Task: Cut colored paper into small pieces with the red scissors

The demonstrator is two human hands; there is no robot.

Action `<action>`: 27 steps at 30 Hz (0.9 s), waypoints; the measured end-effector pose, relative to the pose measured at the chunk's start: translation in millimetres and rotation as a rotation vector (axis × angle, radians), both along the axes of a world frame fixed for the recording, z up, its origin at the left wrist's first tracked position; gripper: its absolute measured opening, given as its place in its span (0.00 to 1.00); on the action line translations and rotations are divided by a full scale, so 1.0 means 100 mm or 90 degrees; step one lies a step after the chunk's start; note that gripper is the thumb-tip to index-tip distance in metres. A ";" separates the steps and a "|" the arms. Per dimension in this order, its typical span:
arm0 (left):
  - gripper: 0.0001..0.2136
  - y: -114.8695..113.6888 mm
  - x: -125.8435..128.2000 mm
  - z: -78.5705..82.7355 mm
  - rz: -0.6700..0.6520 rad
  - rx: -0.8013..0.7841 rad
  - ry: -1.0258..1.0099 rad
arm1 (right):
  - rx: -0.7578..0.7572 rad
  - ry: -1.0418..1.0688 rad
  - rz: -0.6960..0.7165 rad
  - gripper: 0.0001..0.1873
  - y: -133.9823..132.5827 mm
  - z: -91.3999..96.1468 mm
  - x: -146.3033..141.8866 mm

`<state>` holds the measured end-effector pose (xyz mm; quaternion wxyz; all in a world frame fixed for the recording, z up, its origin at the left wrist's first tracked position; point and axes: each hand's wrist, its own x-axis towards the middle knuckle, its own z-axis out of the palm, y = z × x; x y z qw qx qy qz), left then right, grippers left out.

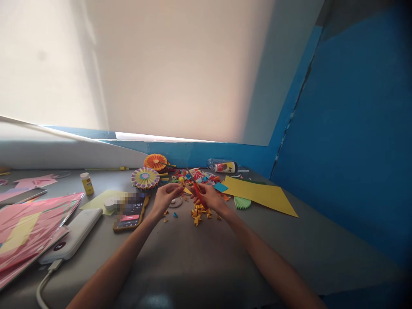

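The red scissors sit closed around the fingers of the right hand, blades angled toward the far side of the counter. The left hand pinches a small yellow scrap between finger and thumb, holding it right up by the blades. Both hands are working just above the middle of the counter.

Directly below them lies a loose pile of small yellow pieces, already cut. Beyond, a heap of mixed paper bits spreads out. Two rosettes look finished: an orange one propped at the far edge and a pastel one just in front of it.

To the right, a large yellow sheet lies apparently uncut, with a green paper fan partly under its edge. More paper remains at the left, where pink sheets are stacked near a power bank. A phone and a glue bottle sit between those sheets and the hands.
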<state>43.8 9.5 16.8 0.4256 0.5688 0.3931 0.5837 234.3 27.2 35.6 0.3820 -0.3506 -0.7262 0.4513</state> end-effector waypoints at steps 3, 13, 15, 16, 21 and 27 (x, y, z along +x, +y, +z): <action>0.19 -0.06 -0.01 0.10 0.030 -0.002 -0.043 | -0.035 -0.062 0.029 0.24 -0.03 0.01 -0.01; 0.15 0.04 -0.07 0.16 0.073 0.093 -0.046 | 0.014 -0.227 0.180 0.26 -0.13 0.04 0.03; 0.14 0.03 -0.08 0.17 0.071 0.111 -0.014 | 0.022 -0.239 0.191 0.26 -0.13 0.04 0.04; 0.13 0.02 -0.08 0.18 0.069 0.118 0.005 | 0.023 -0.241 0.197 0.26 -0.13 0.05 0.04; 0.13 -0.02 -0.10 0.23 0.045 0.136 0.070 | 0.018 -0.230 0.237 0.24 -0.17 0.07 0.03; 0.13 -0.01 -0.15 0.24 -0.001 0.103 0.083 | 0.014 -0.188 0.248 0.26 -0.18 0.09 0.03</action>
